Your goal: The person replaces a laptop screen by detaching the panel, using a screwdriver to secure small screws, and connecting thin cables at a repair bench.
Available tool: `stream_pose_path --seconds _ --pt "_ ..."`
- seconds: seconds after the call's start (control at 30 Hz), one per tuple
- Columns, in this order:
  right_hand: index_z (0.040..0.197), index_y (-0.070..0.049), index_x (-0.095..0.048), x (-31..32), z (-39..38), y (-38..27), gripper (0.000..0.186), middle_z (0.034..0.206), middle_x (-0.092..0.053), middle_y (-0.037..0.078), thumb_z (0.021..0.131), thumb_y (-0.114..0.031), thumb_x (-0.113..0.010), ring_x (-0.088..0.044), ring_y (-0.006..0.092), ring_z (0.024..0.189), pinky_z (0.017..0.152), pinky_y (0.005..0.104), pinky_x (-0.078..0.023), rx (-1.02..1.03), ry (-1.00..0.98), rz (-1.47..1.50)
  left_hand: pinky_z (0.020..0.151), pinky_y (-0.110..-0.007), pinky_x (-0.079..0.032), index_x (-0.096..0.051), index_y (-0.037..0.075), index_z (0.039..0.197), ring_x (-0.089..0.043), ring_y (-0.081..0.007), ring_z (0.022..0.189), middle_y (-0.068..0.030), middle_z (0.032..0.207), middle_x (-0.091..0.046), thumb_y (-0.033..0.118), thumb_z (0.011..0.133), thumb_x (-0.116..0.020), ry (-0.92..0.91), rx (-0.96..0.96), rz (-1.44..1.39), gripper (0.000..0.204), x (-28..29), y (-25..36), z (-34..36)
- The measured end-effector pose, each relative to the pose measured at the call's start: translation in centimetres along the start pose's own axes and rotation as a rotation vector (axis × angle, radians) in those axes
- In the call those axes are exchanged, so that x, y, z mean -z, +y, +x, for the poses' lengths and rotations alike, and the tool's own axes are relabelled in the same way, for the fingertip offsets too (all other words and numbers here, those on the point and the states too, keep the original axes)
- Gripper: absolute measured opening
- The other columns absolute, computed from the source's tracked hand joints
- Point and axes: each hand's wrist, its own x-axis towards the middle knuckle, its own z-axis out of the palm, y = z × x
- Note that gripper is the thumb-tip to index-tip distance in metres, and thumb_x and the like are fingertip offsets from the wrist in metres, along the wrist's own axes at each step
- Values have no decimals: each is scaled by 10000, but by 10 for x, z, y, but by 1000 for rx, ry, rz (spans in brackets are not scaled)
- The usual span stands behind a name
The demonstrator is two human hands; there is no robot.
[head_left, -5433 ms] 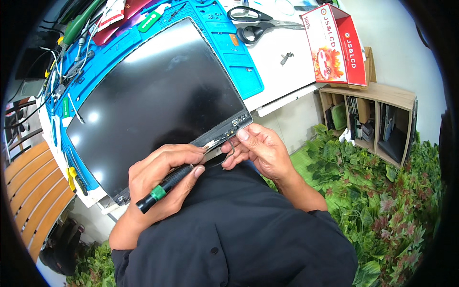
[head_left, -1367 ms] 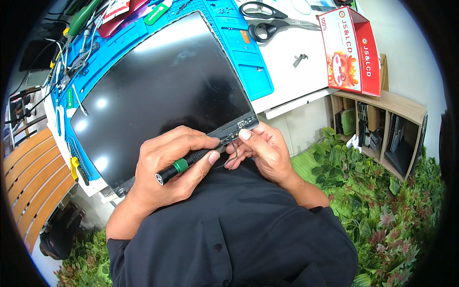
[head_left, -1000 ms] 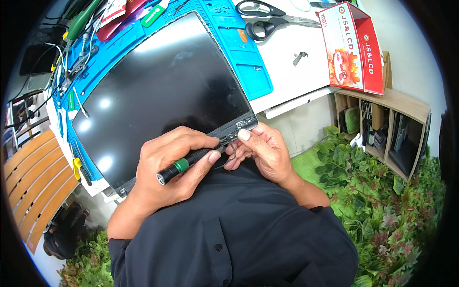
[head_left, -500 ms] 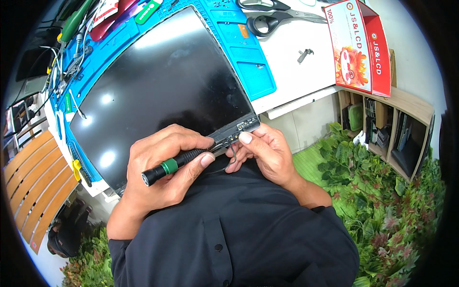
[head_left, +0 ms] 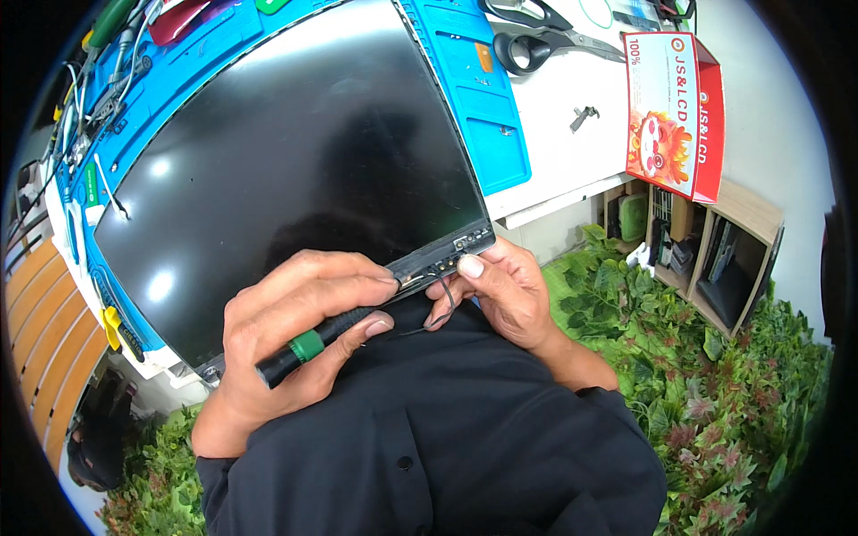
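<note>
The dark screen panel [head_left: 295,152] fills the upper left and centre of the frame, up and to the left of both hands, with its long lower edge slanting from the lower left toward the centre right. The left hand [head_left: 299,326] pinches a black pen-shaped tool [head_left: 308,346] with a green band between thumb and fingers. That tool slants roughly along the same edge, its butt toward the lower left and its working end toward the narrow bottom strip [head_left: 427,261] with small metal fittings; whether the tip touches there cannot be told, as fingers cover part of it. The right hand [head_left: 509,290] is nearer the panel's right-hand corner: its thumb presses on the edge while the other fingers curl beneath, apparently pinching the rim. Between the two sets of fingertips, a thin dark cable [head_left: 452,302] loops down from the strip in front of the right fingers. A blue mat [head_left: 502,165] lies under the panel, and black-handled scissors [head_left: 556,41] rest at the upper right, near a red-and-white box [head_left: 657,80].
</note>
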Motion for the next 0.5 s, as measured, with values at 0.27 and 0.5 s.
stream_pose_path --seconds 0.27,0.5 --pt "1224 57 -619 -15 -1 -8 258 985 -726 176 1109 -161 -544 -765 257 779 710 341 -638 -22 98 8 863 -352 -607 -666 12 1022 -769 -287 1014 -206 1119 -778 -94 832 -833 58 0 -117 275 -8 -6 -9" --pt "1074 33 -713 -28 -11 -21 185 890 -742 87 1026 -144 -736 -714 128 735 659 276 -602 -200 146 -151 891 -354 -601 -648 7 1022 -767 -278 1023 -213 1132 -774 -100 854 -817 38 -2 -103 262 -11 -2 -9"
